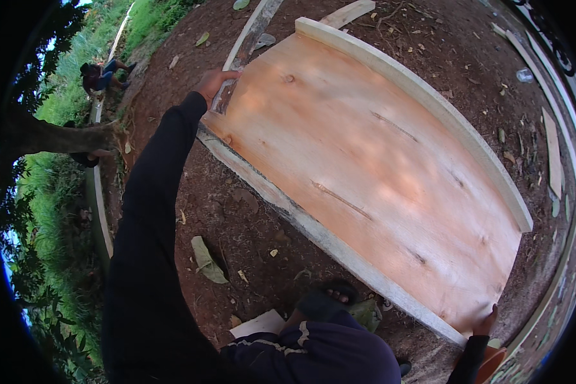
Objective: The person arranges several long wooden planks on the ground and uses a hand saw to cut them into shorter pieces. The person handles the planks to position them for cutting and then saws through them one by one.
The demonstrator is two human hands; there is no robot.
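Fingers of the left hand curl over the far corner of a large plywood sheet, clamped on its edge, while the right hand grips the near corner, fingers folded around it. Both arms stretch wide in dark sleeves (the left almost fully straight). The pale orange sheet lies flat across light timber rails on bare brown soil. A white flat scrap lies by the sandalled foot; a clear plastic bottle sits far right.

Right hand fingers behind plywood sheet
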